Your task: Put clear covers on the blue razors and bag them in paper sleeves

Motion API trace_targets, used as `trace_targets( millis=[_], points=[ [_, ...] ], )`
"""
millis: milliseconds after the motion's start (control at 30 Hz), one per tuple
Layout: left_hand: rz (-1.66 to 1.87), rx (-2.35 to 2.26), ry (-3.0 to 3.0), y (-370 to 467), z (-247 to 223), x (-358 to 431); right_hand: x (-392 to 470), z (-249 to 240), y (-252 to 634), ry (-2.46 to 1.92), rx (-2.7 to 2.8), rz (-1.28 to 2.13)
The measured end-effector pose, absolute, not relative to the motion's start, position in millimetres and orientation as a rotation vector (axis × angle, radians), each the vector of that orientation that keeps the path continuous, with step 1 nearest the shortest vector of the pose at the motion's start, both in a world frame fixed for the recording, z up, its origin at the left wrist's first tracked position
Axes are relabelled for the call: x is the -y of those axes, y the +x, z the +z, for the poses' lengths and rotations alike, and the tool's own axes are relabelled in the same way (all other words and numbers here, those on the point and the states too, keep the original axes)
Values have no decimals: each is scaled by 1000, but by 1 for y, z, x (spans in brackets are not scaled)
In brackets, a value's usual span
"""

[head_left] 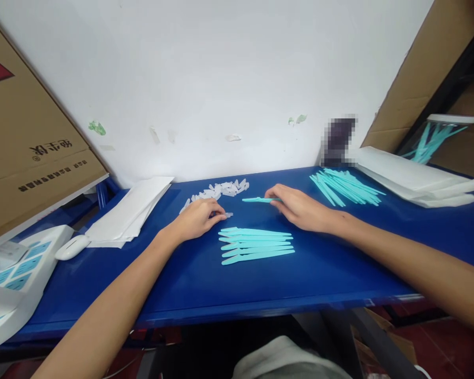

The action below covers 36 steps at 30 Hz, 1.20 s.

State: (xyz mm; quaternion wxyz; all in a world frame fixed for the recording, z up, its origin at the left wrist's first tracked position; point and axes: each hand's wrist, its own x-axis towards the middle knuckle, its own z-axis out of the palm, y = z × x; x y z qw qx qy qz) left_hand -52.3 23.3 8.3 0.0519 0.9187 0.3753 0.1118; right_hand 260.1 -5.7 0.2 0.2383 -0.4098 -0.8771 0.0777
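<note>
My right hand (290, 204) pinches a turquoise eyebrow razor (256, 199) by its handle end, and the razor's head points left. At centre-left, my left hand (201, 217) has its thumb and fingertips closed on a small clear plastic cap (229, 215). A scattered pile of similar clear caps (229, 188) lies just beyond that hand. In front of both hands, several turquoise razors (256, 246) are laid side by side, heads to the left. A larger heap of turquoise razors (345, 187) sits to the right, past my right hand.
The blue table (260, 287) runs up to a white wall. White sheets (128, 213) lie on the left, near a white mouse-shaped object (73, 247) and a white power strip (31, 268). On the right are white foam sheets (414, 179) and a clear container (438, 138) of turquoise sticks. Cardboard (35, 121) stands at left.
</note>
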Motion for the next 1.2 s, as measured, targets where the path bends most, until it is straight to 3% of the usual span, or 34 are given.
trace_targets(
  millis=[500, 1200],
  points=[
    [435, -1104, 2780, -45, 2, -21, 3, -5, 253, -1122, 2478, 316],
    [639, -1062, 2602, -39, -11, -29, 12, 3, 243, -1141, 2747, -179]
  ],
)
